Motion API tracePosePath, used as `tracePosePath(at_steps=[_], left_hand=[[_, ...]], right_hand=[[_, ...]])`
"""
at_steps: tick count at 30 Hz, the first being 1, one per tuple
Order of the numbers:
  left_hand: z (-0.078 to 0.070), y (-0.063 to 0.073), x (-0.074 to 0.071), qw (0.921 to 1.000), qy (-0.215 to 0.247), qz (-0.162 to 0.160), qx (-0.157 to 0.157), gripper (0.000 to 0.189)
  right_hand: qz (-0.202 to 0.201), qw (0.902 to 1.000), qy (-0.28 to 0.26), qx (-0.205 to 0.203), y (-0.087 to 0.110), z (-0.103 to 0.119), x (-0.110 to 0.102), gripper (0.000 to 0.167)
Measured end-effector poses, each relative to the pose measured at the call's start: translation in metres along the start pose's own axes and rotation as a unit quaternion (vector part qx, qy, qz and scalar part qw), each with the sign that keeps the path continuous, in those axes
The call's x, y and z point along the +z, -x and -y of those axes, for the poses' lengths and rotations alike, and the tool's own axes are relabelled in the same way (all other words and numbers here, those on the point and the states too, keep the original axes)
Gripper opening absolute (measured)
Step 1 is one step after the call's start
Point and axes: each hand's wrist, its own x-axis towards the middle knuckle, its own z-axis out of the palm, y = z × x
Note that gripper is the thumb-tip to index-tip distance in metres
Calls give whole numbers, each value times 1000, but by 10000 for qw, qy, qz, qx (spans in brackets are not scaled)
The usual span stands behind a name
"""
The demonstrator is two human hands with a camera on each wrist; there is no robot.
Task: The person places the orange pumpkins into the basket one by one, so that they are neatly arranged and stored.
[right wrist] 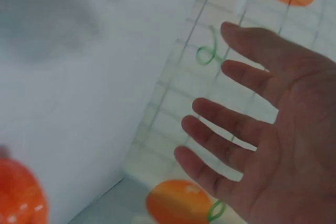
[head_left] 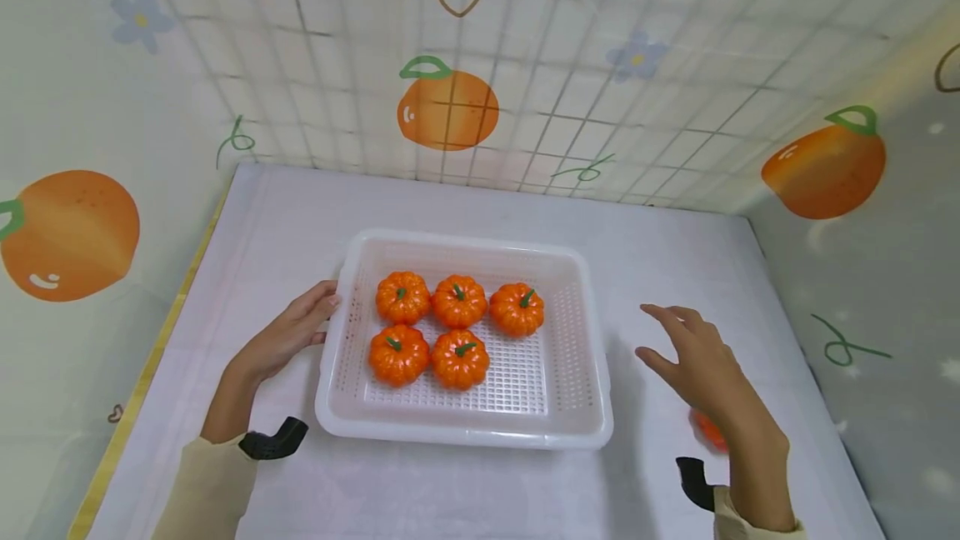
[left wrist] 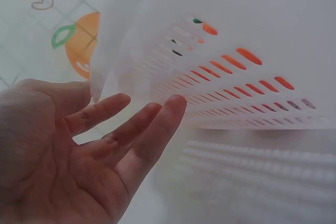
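A white plastic basket (head_left: 570, 340) with slotted walls sits in the middle of the table. In its left and middle part lie several small orange pumpkins (head_left: 460, 360) with green stems, set in two rows. My left hand (head_left: 288, 332) is at the basket's left side, fingertips right at the rim; in the left wrist view its fingers spread loosely beside the slotted wall (left wrist: 236, 93). Right of the basket, my right hand (head_left: 693, 361) hovers with fingers apart and nothing in them. One more orange pumpkin (head_left: 708, 430) lies beneath my right wrist, partly hidden by it.
A pale cloth covers the table (head_left: 450, 490), with a yellow strip (head_left: 142, 365) along its left edge. Printed curtains with oranges and a grid (head_left: 337, 65) hang close behind the table and at both sides. Black wrist mounts (head_left: 273, 440) sit at both cuffs.
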Motion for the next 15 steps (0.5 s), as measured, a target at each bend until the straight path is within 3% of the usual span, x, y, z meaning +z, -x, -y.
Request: tracePosePath(at_steps=[8, 15], left_hand=[[-1, 2, 1, 10000, -55, -14, 19, 49], [-3, 3, 2, 10000, -53, -54, -1, 48]], right_hand=[[91, 9936, 166, 1115, 25, -31, 7, 70], [180, 9774, -38, 2106, 43, -56, 11, 82]])
